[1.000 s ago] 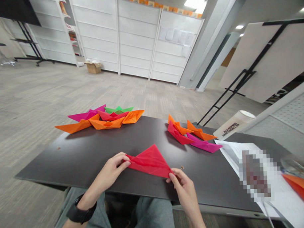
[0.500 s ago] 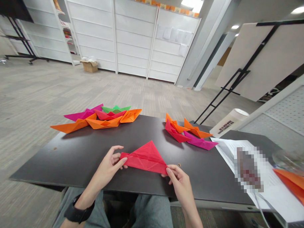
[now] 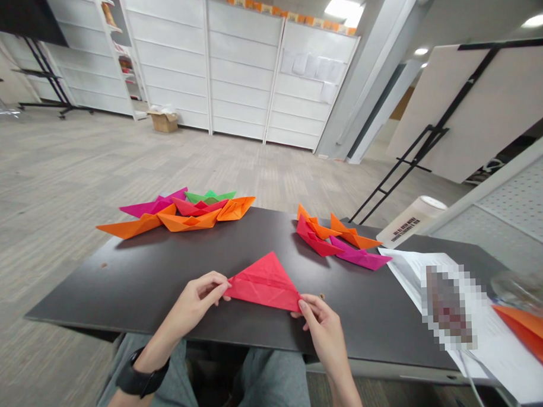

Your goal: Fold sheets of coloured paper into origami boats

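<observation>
While both hands are on the folded red paper [image 3: 263, 287], neither is nearer to it: the left hand [image 3: 207, 290] pinches its left corner between thumb and fingers, and the right hand [image 3: 321, 320] pinches its right corner likewise. The piece lies directly between the hands, above the near part of the dark table [image 3: 168, 296]. Its long axis runs left to right, with the right end tilted closer to the person; its peak points away, toward the far edge. Whether its underside touches the tabletop cannot be told.

Dark surface shows beyond the peak and to either side. The near table edge runs just below the hands. Folded boats bound the room: one group [image 3: 189, 223] far left, another [image 3: 315, 240] ahead and right. White sheets [image 3: 405, 263] lie farther right, well apart from the right hand.
</observation>
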The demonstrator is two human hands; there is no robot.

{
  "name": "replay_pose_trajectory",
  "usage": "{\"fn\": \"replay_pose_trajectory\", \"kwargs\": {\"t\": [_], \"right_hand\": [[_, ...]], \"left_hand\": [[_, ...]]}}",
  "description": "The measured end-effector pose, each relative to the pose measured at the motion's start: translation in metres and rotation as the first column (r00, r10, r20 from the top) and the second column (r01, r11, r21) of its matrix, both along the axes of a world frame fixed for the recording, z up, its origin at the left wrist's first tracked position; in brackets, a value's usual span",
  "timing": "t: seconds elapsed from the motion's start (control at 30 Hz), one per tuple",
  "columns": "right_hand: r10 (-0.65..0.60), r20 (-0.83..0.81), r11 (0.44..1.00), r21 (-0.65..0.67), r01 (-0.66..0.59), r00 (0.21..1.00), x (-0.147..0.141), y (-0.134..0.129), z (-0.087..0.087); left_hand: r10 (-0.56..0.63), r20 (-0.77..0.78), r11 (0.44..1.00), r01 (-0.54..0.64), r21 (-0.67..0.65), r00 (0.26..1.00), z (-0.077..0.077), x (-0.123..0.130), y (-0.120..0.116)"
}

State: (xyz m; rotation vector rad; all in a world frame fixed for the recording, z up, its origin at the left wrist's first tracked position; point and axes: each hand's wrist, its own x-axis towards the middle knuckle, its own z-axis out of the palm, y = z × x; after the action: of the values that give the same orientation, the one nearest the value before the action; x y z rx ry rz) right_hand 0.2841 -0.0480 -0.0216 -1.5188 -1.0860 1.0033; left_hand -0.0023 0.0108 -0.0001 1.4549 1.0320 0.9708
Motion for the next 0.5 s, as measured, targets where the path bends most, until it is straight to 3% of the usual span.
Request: {"fn": "replay_pose_trajectory", "kwargs": {"t": [0.23, 0.37, 0.5], "right_hand": [[-0.004, 0.081, 0.998, 0.063, -0.001, 0.997, -0.0005, -0.0011, 0.0027], [-0.025, 0.047, 0.998, 0.06, 0.023, 0.999, 0.0002, 0.0, 0.0004], [0.03, 0.079, 0.999, 0.029, -0.032, 0.996, 0.0006, 0.0006, 0.001]], "left_hand": [[0.108, 0.102, 0.989, -0.097, -0.108, 0.989, -0.0051, 0.0044, 0.0033], [0.077, 0.082, 0.989, -0.065, -0.133, 0.994, -0.0038, 0.0044, 0.0025], [0.028, 0.051, 0.994, -0.023, -0.104, 0.998, -0.0011, 0.0031, 0.0019]]}}
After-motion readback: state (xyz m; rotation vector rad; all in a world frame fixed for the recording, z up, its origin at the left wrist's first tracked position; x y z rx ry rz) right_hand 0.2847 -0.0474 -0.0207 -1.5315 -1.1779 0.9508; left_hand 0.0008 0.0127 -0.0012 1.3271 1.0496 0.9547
